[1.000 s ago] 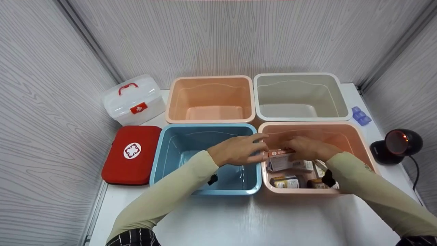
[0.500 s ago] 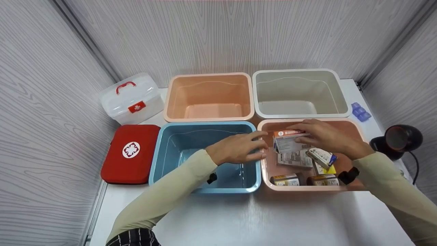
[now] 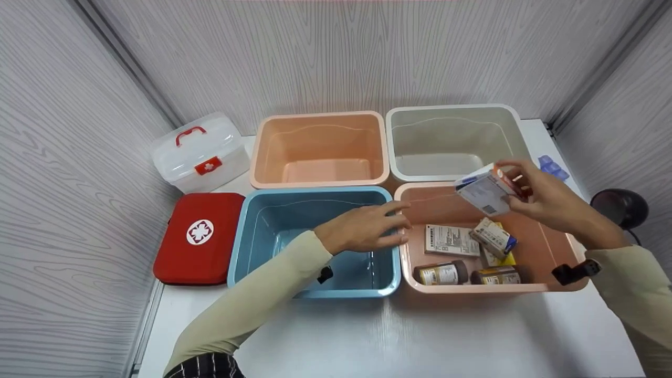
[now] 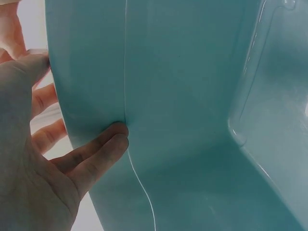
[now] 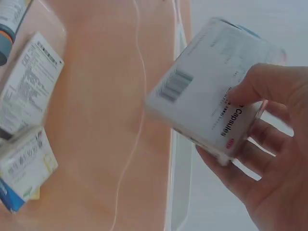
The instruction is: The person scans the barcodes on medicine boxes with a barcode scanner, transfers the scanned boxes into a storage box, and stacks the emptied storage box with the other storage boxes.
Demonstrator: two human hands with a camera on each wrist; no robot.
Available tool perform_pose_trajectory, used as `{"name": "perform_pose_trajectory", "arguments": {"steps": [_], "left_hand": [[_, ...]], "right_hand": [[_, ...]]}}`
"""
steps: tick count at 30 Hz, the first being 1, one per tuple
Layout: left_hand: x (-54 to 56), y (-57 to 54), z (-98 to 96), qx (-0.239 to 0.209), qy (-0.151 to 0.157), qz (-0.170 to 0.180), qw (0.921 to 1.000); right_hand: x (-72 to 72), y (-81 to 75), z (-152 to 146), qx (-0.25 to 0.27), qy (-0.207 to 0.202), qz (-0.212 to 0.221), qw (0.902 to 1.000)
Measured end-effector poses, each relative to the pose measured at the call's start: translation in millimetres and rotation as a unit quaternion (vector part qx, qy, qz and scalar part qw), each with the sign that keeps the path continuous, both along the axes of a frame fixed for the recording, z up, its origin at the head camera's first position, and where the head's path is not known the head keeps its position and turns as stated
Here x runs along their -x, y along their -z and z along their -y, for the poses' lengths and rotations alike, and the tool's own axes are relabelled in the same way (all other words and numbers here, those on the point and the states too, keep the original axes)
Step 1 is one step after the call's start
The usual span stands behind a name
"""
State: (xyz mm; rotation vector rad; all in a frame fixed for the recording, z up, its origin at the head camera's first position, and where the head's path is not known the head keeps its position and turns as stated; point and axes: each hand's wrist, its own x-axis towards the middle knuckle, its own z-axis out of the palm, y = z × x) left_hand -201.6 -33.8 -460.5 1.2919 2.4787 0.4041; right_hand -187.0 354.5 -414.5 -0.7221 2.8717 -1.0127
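One capsule box [image 3: 483, 193] raised above the front-right pink tub [image 3: 472, 289], near its back rim, gripped in the right hand [image 3: 548, 199], thumb on printed face. Probably light, stiff card, crushable: hold across broad faces, lightly. Left hand [image 3: 362, 229] grips nothing, fingers spread at blue tub [image 3: 346, 294] rim.

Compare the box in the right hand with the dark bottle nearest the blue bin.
The box is flat-sided; the bottle is rounded. The box is mostly white; the bottle is dark with a paler label. The box tilts in the right hand; the bottle lies on its side in the front pink bin. Both carry print.
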Motion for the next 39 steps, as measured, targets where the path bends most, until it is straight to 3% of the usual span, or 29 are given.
{"name": "perform_pose_trajectory", "arguments": {"steps": [7,14,18,23,27,32,39], "left_hand": [[-0.3,1.9,-0.2,-0.001,-0.005,-0.001,1.0],[-0.8,2.2,-0.5,-0.001,-0.006,0.005,1.0],[-1.0,2.8,-0.3,0.0,-0.008,0.003,1.0],[-0.5,2.9,-0.5,0.0,-0.012,0.002,0.9999],[-0.7,2.9,-1.0,-0.003,-0.015,0.003,0.9999],[-0.9,3.0,-0.8,-0.007,-0.011,0.005,0.9999],[-0.6,4.0,0.2,-0.006,-0.01,-0.002,0.9999]], "right_hand": [[-5.8,6.6,-11.4,0.029,-0.011,0.008,0.9995],[-6.6,9.0,-10.9,0.04,0.026,0.014,0.9988],[-7.1,8.8,-9.3,0.056,0.035,-0.003,0.9978],[-10.4,8.7,-7.2,0.037,0.004,-0.02,0.9991],[-13.2,9.6,-5.4,0.022,0.003,-0.018,0.9996],[-12.7,13.5,-4.8,0.04,0.003,-0.033,0.9986],[-10.1,18.0,-1.5,0.062,-0.043,-0.061,0.9953]]}}
